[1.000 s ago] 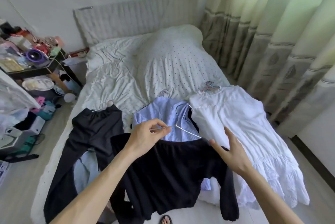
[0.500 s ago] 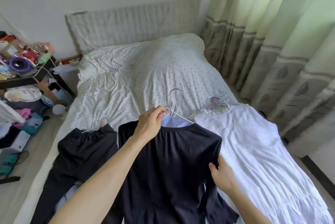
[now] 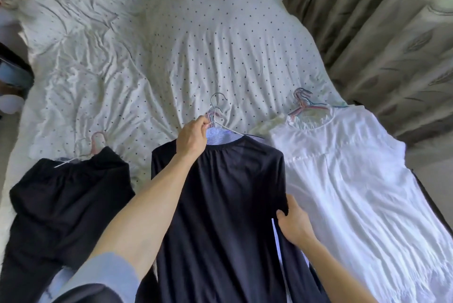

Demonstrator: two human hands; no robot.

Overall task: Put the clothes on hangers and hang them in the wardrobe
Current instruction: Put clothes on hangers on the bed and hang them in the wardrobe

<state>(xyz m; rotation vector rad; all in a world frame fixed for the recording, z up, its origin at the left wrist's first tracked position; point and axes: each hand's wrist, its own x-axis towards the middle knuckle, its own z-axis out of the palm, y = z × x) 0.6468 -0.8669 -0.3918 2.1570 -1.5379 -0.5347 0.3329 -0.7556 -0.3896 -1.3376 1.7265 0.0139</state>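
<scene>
A dark navy top lies spread on the bed, on a silver wire hanger whose hook points up the bed. My left hand pinches that hanger at the neckline. My right hand grips the top's right side edge. Under the navy top lies a blue striped shirt, only its collar and a thin strip showing. A white dress on coloured hangers lies to the right. A black garment on a pale hanger lies to the left.
The bed has a white dotted, wrinkled sheet reaching up to the pillows. Grey-green curtains hang along the right side. Part of a dark bedside table shows at the left edge. No wardrobe is in view.
The navy top has been pulled up over the hanger and the striped shirt. My left hand moved up the bed with the hanger; my right hand took hold of the top's side. The view dropped closer.
</scene>
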